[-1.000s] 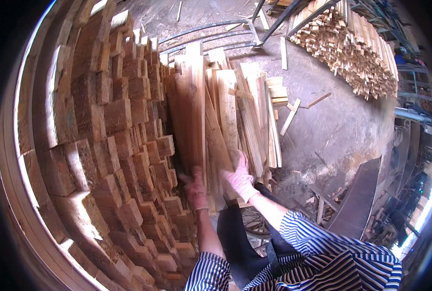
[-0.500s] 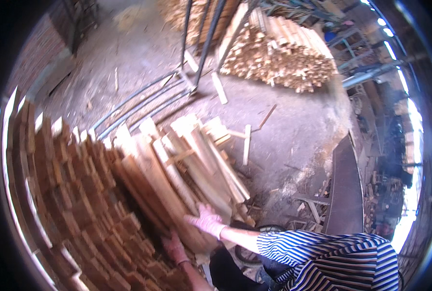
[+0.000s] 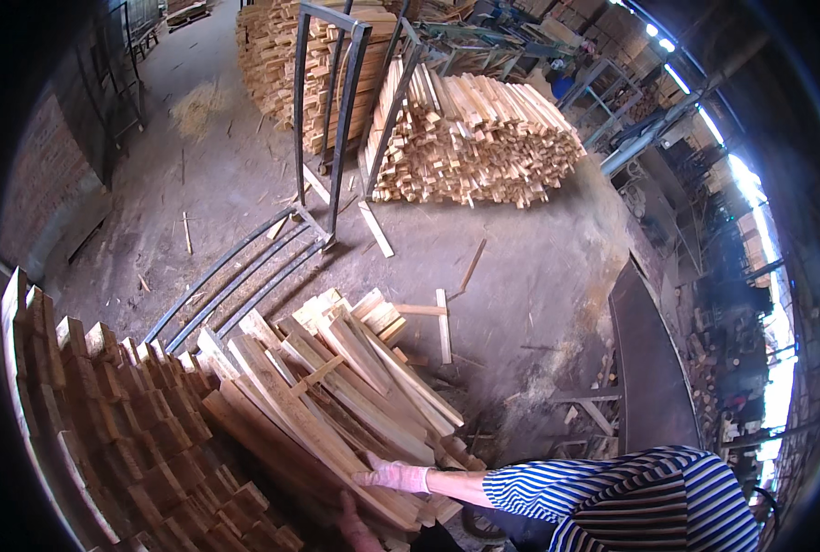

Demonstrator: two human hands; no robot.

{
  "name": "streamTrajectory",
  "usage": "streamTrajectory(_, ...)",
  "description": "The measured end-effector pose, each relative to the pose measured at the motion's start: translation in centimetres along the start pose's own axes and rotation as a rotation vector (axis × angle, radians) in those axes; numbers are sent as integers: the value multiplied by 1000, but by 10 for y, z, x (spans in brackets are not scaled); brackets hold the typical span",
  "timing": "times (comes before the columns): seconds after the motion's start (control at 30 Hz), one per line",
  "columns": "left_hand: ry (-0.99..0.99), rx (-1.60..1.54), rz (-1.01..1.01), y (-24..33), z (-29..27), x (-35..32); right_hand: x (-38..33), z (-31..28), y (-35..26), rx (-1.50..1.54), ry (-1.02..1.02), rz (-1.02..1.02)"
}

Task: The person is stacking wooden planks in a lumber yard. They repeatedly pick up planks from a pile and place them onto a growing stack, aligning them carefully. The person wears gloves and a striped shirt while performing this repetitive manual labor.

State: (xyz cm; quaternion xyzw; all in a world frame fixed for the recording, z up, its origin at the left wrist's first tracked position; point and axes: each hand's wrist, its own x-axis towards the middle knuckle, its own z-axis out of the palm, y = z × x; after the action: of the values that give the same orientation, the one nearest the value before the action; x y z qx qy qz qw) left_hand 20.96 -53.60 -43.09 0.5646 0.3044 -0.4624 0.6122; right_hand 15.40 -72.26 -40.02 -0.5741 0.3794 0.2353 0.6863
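We do best to press our left grip [image 3: 358, 532] and right grip [image 3: 396, 476] evenly along the board [image 3: 309, 428] between them, clenched or not we cannot tell, minding the crosswise slat [image 3: 318, 375] ahead.

Stacked timber [image 3: 152, 451] blocks the left, while floor [image 3: 520, 304] right of the loose planks [image 3: 382, 419] gives room.
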Motion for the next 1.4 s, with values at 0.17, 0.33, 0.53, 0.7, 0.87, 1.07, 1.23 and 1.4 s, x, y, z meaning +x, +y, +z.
streamTrajectory(0.17,-274,-308,-32,-10,-5,6,10,-12,22,-35,-21,-133)
streamTrajectory(0.33,-327,-237,-10,20,55,-60,-22,-48,-14,-20,23,-166)
streamTrajectory(0.53,-97,-161,70,74,138,-159,-102,-86,-120,202,-69,-158)
streamTrajectory(0.7,-208,-204,135,81,186,-235,-189,-117,-211,131,-241,-73)
streamTrajectory(0.87,-244,-468,88,59,245,-335,-269,-147,-266,97,-356,285)
streamTrajectory(1.07,-437,-691,-308,102,225,-342,-253,-123,-291,-68,-205,583)
streamTrajectory(1.23,-280,-674,-272,73,200,-251,-143,-106,-231,-99,-400,217)
streamTrajectory(1.4,-196,-310,56,51,206,-297,-205,-121,-234,34,-330,389)
